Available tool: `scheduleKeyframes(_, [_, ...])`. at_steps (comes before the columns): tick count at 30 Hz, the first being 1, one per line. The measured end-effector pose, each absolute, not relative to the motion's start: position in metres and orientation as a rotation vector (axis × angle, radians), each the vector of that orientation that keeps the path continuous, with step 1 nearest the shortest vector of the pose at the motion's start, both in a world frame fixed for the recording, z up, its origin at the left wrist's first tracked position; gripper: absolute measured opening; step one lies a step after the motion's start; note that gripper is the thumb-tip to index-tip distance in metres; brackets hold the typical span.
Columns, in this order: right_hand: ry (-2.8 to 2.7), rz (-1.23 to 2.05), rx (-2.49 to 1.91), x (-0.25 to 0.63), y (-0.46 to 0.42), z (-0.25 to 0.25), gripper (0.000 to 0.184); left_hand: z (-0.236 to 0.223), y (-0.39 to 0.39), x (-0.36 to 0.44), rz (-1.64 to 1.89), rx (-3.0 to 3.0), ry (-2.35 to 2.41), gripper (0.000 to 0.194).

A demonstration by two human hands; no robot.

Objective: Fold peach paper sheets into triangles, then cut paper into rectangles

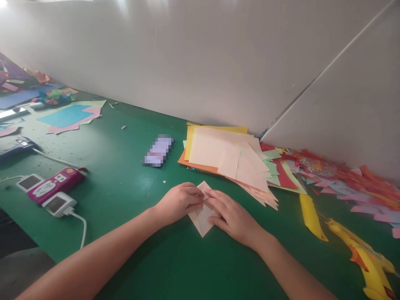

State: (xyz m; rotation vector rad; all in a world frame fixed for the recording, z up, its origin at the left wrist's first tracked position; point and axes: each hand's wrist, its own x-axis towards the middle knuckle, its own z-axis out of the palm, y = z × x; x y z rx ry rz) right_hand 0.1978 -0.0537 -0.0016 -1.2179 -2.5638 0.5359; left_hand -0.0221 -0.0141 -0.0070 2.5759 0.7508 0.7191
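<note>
A pale pink piece of folded paper [202, 225] lies on the green table in a diamond shape, with a crease down its lower half. My left hand [181, 202] grips its left side, fingers curled and pinched near the middle. From the right, my right hand [233, 216] holds the same paper, its fingertips meeting those of the left and its thumb lower on the sheet. The fingers cover part of the folds. Just beyond the hands is a stack of coloured paper [212, 146], with several pale pink folded pieces [250, 179] on top.
A phone [158, 151] with a blurred screen lies beyond my left hand. At left sits a magenta power strip [56, 185] with white chargers and cables. A yellow utility knife [312, 218], a yellow glue gun [362, 256] and paper scraps [337, 179] lie at right. A pale wall [187, 62] rises behind.
</note>
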Motion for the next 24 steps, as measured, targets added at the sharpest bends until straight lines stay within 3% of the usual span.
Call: scheduleKeyframes(24, [-2.447, 0.626, -1.112, 0.2009, -0.0536, -0.0022, 0.038, -0.0076, -0.0166, -0.0213, 0.761, 2.543, 0.734, 0.026])
